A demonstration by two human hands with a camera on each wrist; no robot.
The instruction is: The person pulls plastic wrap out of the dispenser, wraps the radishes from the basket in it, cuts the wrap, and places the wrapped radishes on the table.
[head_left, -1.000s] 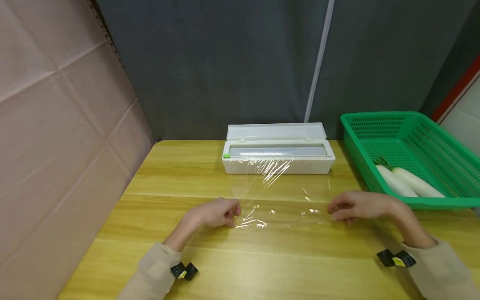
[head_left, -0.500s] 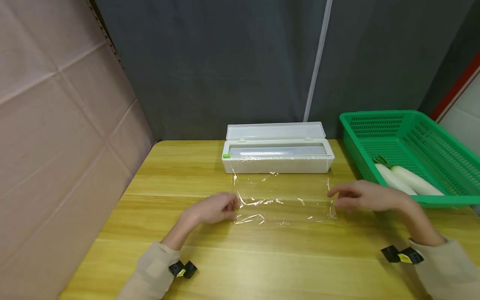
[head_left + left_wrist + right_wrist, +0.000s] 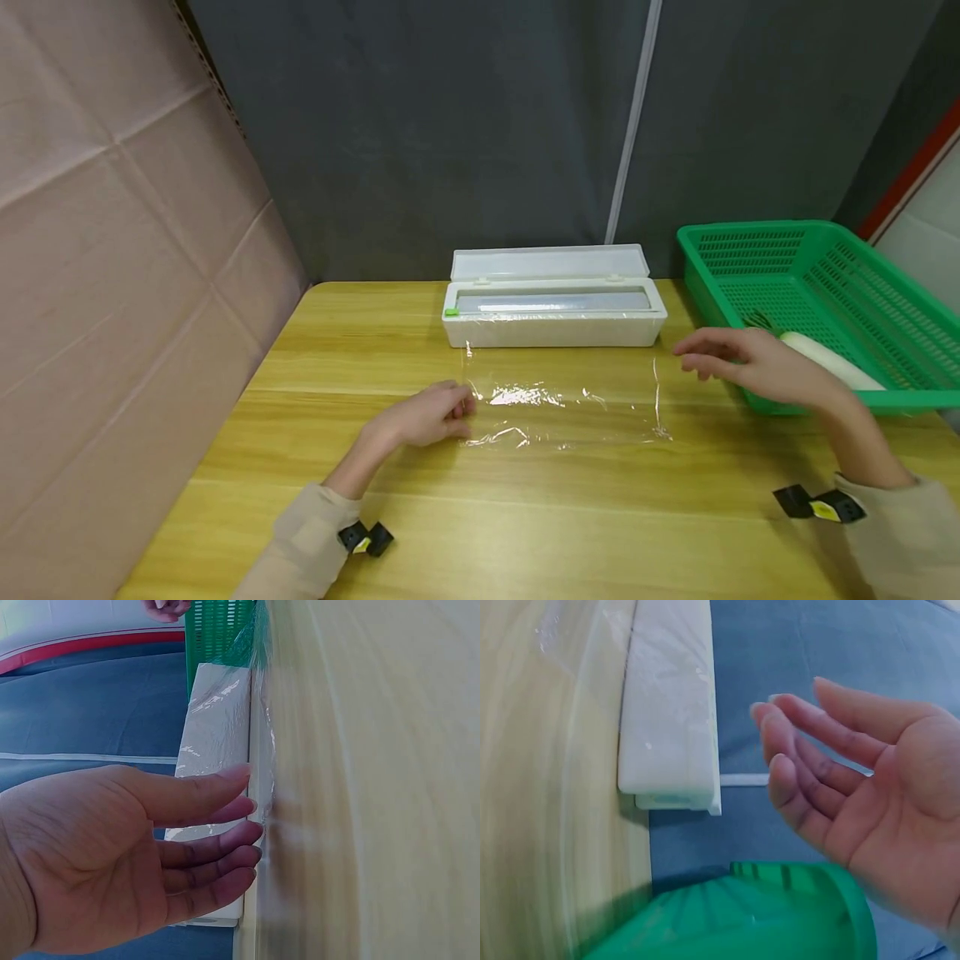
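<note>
A clear sheet of cling film (image 3: 525,396) runs from the white dispenser box (image 3: 555,333) toward me and lies over the wooden table. My left hand (image 3: 431,414) is at the film's left edge; in the left wrist view its fingers (image 3: 217,855) are loosely bent, thumb apart, with nothing pinched between them. Off the film's right edge, my right hand (image 3: 757,362) hovers between the box and the green basket (image 3: 900,400), fingers relaxed and holding nothing. One white radish (image 3: 832,360) shows in the basket; my right hand covers the other, leaving only its green stalks visible.
The box's lid (image 3: 551,262) stands raised at the back, and a green cutter slider (image 3: 451,312) sits at its left end. Behind the table (image 3: 480,517) hangs a dark curtain (image 3: 450,133); a pinkish sheet (image 3: 127,275) borders the left side.
My right hand has let go of the film's right corner and moved up and right toward the basket. My left fingers have loosened at the left edge. The film has settled onto the table.
</note>
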